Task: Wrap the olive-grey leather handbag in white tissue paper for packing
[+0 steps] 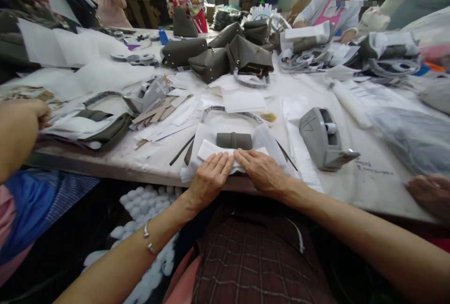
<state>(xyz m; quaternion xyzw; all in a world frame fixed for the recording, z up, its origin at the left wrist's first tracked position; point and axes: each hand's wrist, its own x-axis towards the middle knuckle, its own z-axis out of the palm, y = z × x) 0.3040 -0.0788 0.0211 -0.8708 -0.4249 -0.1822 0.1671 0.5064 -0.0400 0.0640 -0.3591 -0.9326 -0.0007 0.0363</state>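
Note:
My left hand (210, 176) and my right hand (262, 170) lie flat side by side on a folded sheet of white wrapping paper (211, 148) at the table's near edge. The fingertips of both hands press the paper down. Just beyond them a small olive-grey leather piece with a strap band (234, 140) lies on the paper, partly wrapped. A grey strap (225, 109) curves behind it. Neither hand grips anything.
A grey tape dispenser (323, 137) stands to the right. Several olive-grey handbags (225, 53) sit mid-table among paper sheets and cardboard strips (158, 112). Co-workers' hands appear at the far left (21, 121) and lower right (431, 193); other people sit across the table.

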